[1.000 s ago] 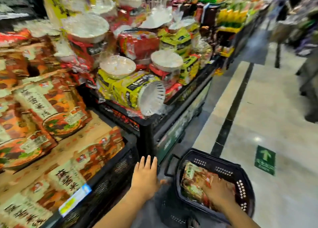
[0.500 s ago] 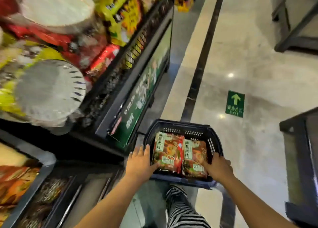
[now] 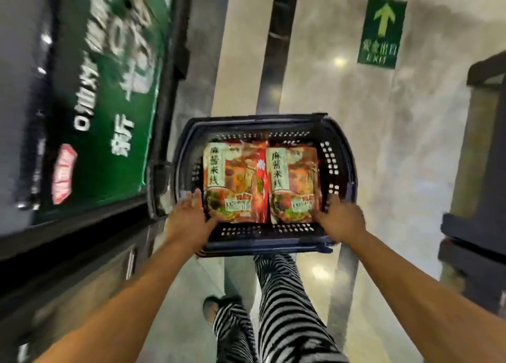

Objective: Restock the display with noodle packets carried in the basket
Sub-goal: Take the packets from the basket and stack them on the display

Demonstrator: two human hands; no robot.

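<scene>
Both arms stretched out toward 12 o'clock. Left hand point(image 3: 189, 220) has fingers pretty straight, thumb splayed toward 3. Right hand point(image 3: 342, 220) looks curled over the basket point(image 3: 273, 242) rim, kinda blurry though. Striped legs down at 6.

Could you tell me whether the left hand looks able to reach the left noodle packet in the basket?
Probably yes: the left hand is at the near left corner of the basket, its thumb beside the left noodle packet, which lies face up with nothing over it.
</scene>
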